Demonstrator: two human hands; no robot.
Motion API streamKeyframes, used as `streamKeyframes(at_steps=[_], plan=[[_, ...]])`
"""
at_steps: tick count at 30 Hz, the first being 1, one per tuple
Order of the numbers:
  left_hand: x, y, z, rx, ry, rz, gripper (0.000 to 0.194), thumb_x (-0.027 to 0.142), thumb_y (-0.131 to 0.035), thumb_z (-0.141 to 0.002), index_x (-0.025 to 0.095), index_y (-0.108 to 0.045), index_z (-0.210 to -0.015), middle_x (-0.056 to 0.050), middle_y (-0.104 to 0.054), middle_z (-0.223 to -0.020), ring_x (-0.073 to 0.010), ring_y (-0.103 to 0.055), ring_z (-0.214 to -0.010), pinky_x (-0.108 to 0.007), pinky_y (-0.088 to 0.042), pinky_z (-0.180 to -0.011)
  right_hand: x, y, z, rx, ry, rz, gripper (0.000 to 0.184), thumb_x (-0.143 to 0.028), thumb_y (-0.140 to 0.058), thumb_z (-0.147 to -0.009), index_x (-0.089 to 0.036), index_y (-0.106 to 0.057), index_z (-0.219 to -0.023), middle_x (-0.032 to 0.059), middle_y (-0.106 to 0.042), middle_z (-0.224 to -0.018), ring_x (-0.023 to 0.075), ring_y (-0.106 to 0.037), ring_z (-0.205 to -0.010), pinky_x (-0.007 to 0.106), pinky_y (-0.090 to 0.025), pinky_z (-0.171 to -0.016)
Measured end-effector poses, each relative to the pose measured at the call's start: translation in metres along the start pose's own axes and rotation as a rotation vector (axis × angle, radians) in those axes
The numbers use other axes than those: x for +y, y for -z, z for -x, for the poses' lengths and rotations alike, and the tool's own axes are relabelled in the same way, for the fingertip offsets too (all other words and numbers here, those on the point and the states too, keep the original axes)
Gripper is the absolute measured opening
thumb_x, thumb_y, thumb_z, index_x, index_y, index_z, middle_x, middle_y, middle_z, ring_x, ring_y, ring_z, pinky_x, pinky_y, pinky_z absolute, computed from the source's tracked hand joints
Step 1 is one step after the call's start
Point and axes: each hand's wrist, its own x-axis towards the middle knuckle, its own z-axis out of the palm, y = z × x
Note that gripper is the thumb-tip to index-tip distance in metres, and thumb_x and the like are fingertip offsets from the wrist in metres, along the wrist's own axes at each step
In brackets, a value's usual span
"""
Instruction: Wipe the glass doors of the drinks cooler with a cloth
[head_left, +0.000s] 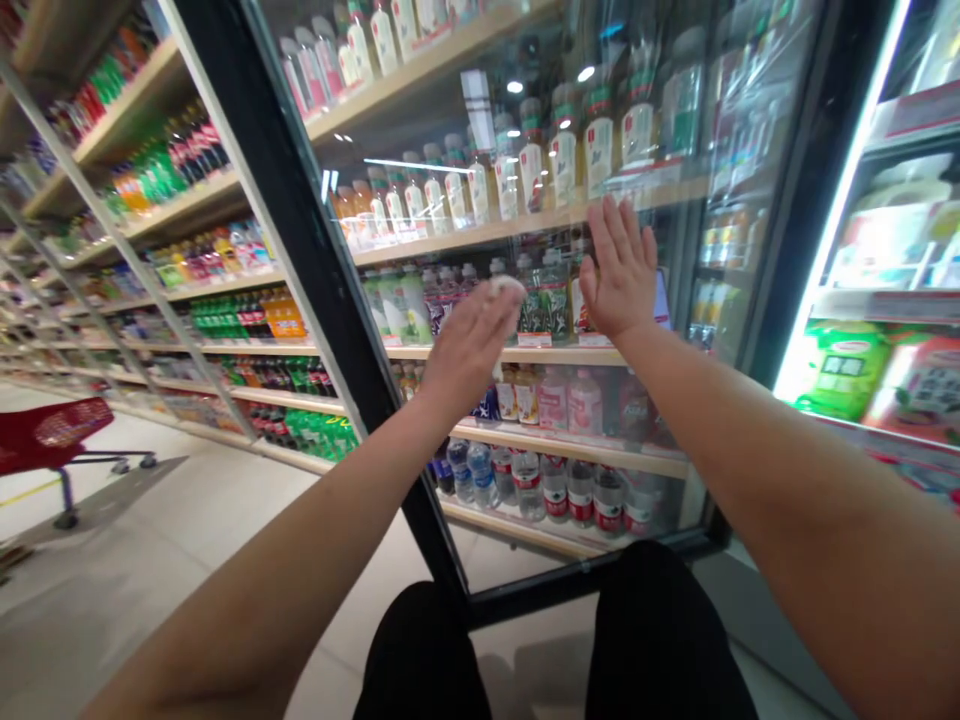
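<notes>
My right hand [619, 268] lies flat and open against the glass door [675, 330] of a drinks fridge, fingers spread upward. My left hand [471, 342] presses a small white cloth [505, 287] against the same glass, a little to the left and lower. Behind the glass stand rows of bottles [525, 180] on wooden shelves. My dark trouser legs [645, 640] show at the bottom of the view.
The door's black frame [330, 290] runs diagonally to the floor. Open shelves of soft drinks [247, 320] stretch away on the left. A red shopping cart [52, 440] stands on the tiled floor at far left. Another lit fridge [885, 330] is at the right.
</notes>
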Motion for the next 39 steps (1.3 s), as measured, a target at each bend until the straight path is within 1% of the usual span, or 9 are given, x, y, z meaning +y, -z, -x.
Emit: streamKeyframes(at_steps=[3,8,15,18,24,28,33,37,39], plan=[[0.008,0.003,0.01,-0.084,-0.102,0.016,0.056,0.003,-0.037,-0.11,0.021,-0.044,-0.162,-0.007,-0.052,-0.162,-0.0222,-0.025,-0.162,-0.044,-0.034,-0.131,0.0,0.001,0.0,-0.005,0.002,-0.006,0.067,-0.036,-0.033,-0.102,-0.018,-0.038,-0.167,0.0097,-0.033,-0.174,0.027,-0.026,-0.164,0.058,-0.02,-0.134],[-0.003,0.013,0.01,0.021,0.091,-0.008,0.055,0.008,-0.04,-0.11,0.02,-0.043,-0.164,-0.011,-0.042,-0.168,-0.0284,-0.021,-0.163,-0.05,-0.029,-0.133,0.002,-0.001,-0.001,-0.004,0.005,-0.033,0.066,-0.038,-0.034,-0.103,-0.023,-0.036,-0.167,0.0081,-0.033,-0.174,0.0269,-0.024,-0.164,0.061,-0.02,-0.133],[-0.003,0.021,0.015,-0.072,0.062,0.007,0.057,0.005,-0.037,-0.109,0.021,-0.046,-0.163,-0.009,-0.047,-0.165,-0.0281,-0.029,-0.161,-0.051,-0.033,-0.132,0.004,-0.004,0.0,0.007,0.013,-0.025,0.067,-0.037,-0.033,-0.102,-0.018,-0.037,-0.166,0.0108,-0.034,-0.173,0.0272,-0.026,-0.164,0.061,-0.021,-0.133],[-0.004,0.025,0.018,-0.009,0.16,-0.018,0.052,0.009,-0.037,-0.11,0.018,-0.051,-0.159,-0.011,-0.043,-0.168,-0.0281,-0.022,-0.163,-0.051,-0.029,-0.134,0.005,-0.004,0.0,0.005,0.01,-0.015,0.067,-0.038,-0.031,-0.102,-0.019,-0.036,-0.167,0.0089,-0.033,-0.174,0.0271,-0.024,-0.164,0.061,-0.02,-0.133],[0.01,0.029,0.03,-0.147,0.136,0.031,0.049,0.01,-0.037,-0.113,0.022,-0.052,-0.158,-0.009,-0.05,-0.163,-0.027,-0.031,-0.16,-0.05,-0.035,-0.132,0.003,0.0,-0.001,-0.065,-0.038,-0.023,0.067,-0.045,-0.022,-0.106,-0.026,-0.029,-0.169,-0.0019,-0.025,-0.177,0.0255,-0.014,-0.167,0.059,-0.014,-0.136],[0.001,0.031,0.029,-0.057,0.242,0.038,0.048,0.013,-0.038,-0.112,0.02,-0.053,-0.157,-0.009,-0.044,-0.167,-0.0289,-0.023,-0.162,-0.052,-0.027,-0.134,0.0,0.003,-0.001,-0.064,-0.08,-0.04,0.063,-0.047,-0.02,-0.107,-0.04,-0.02,-0.169,-0.0152,-0.021,-0.176,0.0185,-0.01,-0.167,0.056,-0.011,-0.137],[0.006,0.022,0.044,-0.056,0.247,0.125,0.049,0.015,-0.034,-0.113,0.023,-0.051,-0.159,-0.008,-0.043,-0.168,-0.0258,-0.02,-0.163,-0.049,-0.023,-0.136,-0.006,0.01,-0.001,-0.08,-0.067,-0.024,0.066,-0.04,-0.026,-0.105,-0.022,-0.029,-0.168,-0.0021,-0.023,-0.177,0.0228,-0.014,-0.167,0.06,-0.015,-0.136],[-0.001,0.021,0.05,-0.03,0.243,0.085,0.048,0.02,-0.035,-0.115,0.027,-0.048,-0.161,-0.004,-0.04,-0.17,-0.0246,-0.02,-0.163,-0.049,-0.022,-0.136,-0.006,0.012,0.0,-0.07,-0.092,-0.044,0.063,-0.042,-0.027,-0.104,-0.043,-0.025,-0.167,-0.0177,-0.02,-0.175,0.0171,-0.014,-0.166,0.055,-0.015,-0.138],[-0.004,0.019,0.05,0.037,0.277,0.007,0.05,0.02,-0.033,-0.115,0.027,-0.044,-0.163,-0.004,-0.035,-0.173,-0.0242,-0.018,-0.164,-0.049,-0.021,-0.136,-0.006,0.013,0.0,-0.08,-0.08,-0.051,0.065,-0.041,-0.027,-0.104,-0.037,-0.025,-0.169,-0.0144,-0.019,-0.176,0.0181,-0.012,-0.167,0.057,-0.014,-0.138]])
